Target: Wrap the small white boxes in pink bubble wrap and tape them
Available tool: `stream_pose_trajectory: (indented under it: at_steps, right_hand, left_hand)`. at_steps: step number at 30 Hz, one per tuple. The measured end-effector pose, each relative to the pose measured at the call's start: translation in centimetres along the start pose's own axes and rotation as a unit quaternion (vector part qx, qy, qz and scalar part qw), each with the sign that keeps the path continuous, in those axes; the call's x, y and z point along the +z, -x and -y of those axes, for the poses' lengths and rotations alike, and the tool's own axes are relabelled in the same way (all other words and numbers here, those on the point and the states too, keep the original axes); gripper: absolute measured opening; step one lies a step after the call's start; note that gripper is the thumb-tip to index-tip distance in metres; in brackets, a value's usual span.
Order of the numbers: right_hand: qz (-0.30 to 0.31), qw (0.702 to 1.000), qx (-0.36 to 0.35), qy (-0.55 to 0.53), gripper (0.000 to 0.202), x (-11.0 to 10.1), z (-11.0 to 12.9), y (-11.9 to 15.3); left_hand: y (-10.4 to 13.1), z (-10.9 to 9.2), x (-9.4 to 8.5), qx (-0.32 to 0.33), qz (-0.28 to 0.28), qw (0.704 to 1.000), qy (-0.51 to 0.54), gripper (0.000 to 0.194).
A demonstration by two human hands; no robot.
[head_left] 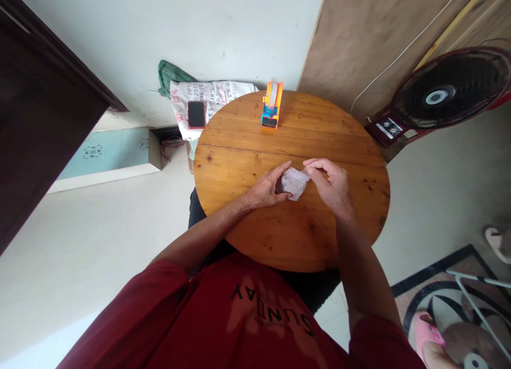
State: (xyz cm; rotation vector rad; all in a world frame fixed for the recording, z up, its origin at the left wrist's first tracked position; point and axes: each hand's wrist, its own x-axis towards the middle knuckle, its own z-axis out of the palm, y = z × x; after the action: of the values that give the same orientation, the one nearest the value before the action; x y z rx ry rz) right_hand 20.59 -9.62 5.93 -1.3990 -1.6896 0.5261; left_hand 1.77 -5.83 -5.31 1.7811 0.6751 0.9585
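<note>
Left hand [266,190]: fingers curved around the white plastic bundle [294,183], above the round table [287,236]. Right hand [330,183]: thumb and index finger pinch the bundle's edge. Tape dispenser [272,106] stands beyond the fingertips.

I observe a single view, mounted on the wearer's head and directed forward and steeply down over the red shirt [239,316]. The round wooden desk [295,236] lies centrally at close range, with the wall [239,33] beyond and floor [96,225] at either side.
</note>
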Motion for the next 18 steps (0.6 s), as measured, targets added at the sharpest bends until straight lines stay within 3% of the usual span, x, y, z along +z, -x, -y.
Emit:
stream_pose_trajectory:
  at_steps: [9, 18]
  right_hand:
    - [-0.006, 0.999, 0.035, 0.001, 0.013, -0.7, 1.5, -1.7]
    - [-0.036, 0.994, 0.074, -0.066, 0.01, -0.9, -0.4, -4.2]
  left_hand:
    - [0.2, 0.3, -0.2, 0.033, 0.015, 0.999, -0.008, 0.107]
    - [0.1, 0.0, -0.9, 0.062, 0.029, 0.996, -0.059, 0.124]
